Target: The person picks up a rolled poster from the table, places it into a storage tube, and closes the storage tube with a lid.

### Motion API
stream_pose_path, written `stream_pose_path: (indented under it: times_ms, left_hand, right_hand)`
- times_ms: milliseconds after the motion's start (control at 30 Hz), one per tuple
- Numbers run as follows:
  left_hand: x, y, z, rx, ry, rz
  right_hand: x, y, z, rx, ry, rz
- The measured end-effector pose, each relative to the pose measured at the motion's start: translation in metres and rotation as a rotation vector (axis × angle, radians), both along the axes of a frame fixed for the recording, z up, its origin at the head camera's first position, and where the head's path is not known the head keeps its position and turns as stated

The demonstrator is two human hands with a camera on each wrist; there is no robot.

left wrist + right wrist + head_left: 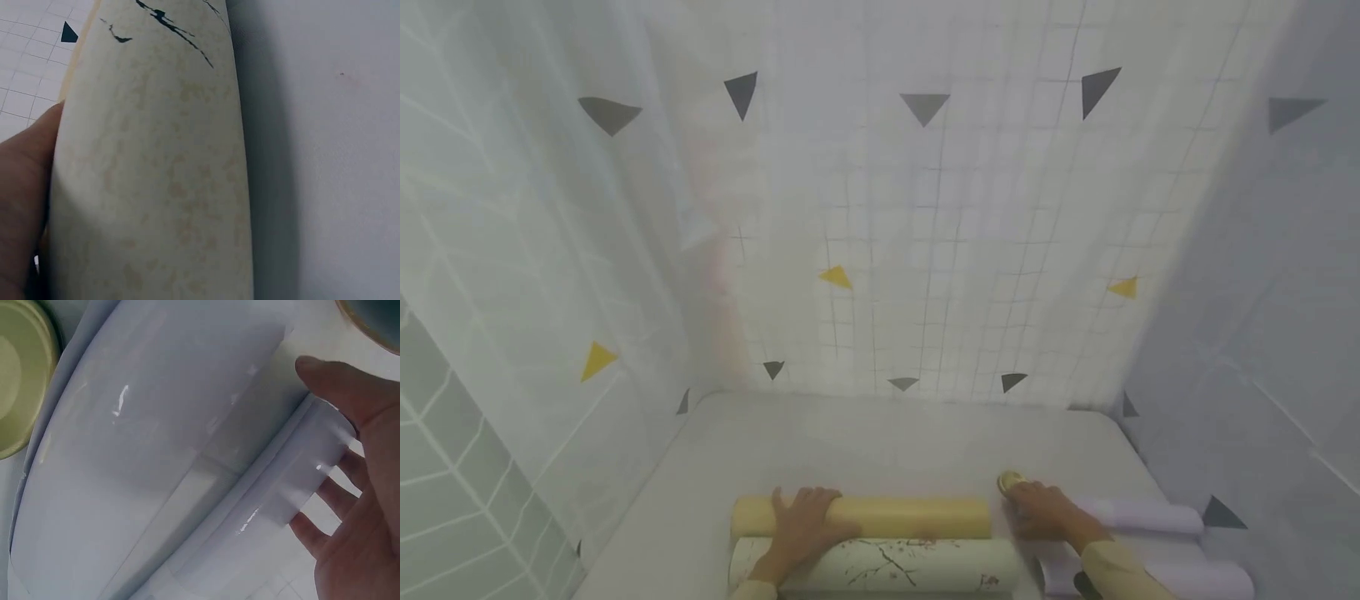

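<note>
In the head view my left hand (808, 521) rests with spread fingers across a yellow roll (917, 517). Its wrist crosses a cream roll with a blossom-branch print (940, 562), and the left wrist view shows this printed roll (150, 162) close up beside the hand (22, 181). My right hand (1045, 508) is at the left end of a glossy pale lilac roll (1150, 515). In the right wrist view, the fingers of that hand (369, 456) lie along the far side of the roll (275, 494), with the thumb apart. A round gold-rimmed item (1011, 482) sits by its fingertips.
A second pale lilac roll (1202, 577) lies nearer the body. The right wrist view has a yellow-green disc (22, 381) at left and part of a gold-rimmed ring (369, 325) at top right. Behind the white table (887, 433) hangs white sheeting (1000, 208) with triangles.
</note>
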State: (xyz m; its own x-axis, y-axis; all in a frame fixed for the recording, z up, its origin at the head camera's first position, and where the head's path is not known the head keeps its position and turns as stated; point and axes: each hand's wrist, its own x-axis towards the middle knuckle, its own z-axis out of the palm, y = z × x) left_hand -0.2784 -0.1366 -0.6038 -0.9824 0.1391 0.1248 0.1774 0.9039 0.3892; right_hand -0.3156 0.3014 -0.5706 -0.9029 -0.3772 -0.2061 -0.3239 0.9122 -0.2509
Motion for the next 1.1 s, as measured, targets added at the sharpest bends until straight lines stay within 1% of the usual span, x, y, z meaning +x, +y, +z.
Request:
stream_pose_path:
  times_ms: [100, 167, 333, 400, 467, 533, 633, 800, 867, 967, 1100]
  left_hand:
    - [0.0, -0.001, -0.004, 0.008, -0.016, -0.008]
    - [-0.001, -0.001, -0.005, 0.008, -0.026, -0.008]
    - [-0.003, -0.001, 0.0, -0.014, -0.021, 0.0]
    - [-0.002, -0.001, 0.002, -0.009, -0.01, -0.001]
    - [-0.002, 0.0, 0.004, 0.005, -0.004, -0.007]
    - [-0.002, 0.0, 0.005, 0.015, -0.004, -0.013]
    - [-0.002, 0.0, 0.003, 0.007, -0.011, -0.017]
    - [-0.001, 0.0, 0.003, 0.0, 0.003, -0.019]
    - [0.0, 0.0, 0.004, 0.011, 0.012, -0.021]
    - [0.001, 0.0, 0.006, 0.025, 0.022, -0.02]
    - [-0.002, 0.001, 0.004, 0.027, 0.036, -0.002]
  right_hand:
    - [0.006, -0.001, 0.003, 0.005, 0.019, -0.028]
    - [0.009, -0.001, 0.004, 0.004, 0.041, -0.051]
    - [0.009, 0.005, 0.004, 0.062, 0.18, -0.047]
    - [0.01, 0.009, 0.004, 0.08, 0.239, -0.046]
    - [0.009, 0.012, 0.003, 0.092, 0.272, -0.053]
    - [0.009, 0.015, 0.0, 0.093, 0.288, -0.07]
    - [0.008, 0.017, -0.004, 0.092, 0.3, -0.085]
    - [0.006, 0.017, -0.009, 0.113, 0.346, -0.09]
    - [0.004, 0.015, -0.01, 0.131, 0.359, -0.094]
    - [0.003, 0.013, -0.01, 0.138, 0.352, -0.107]
    - [0.003, 0.011, -0.009, 0.124, 0.364, -0.125]
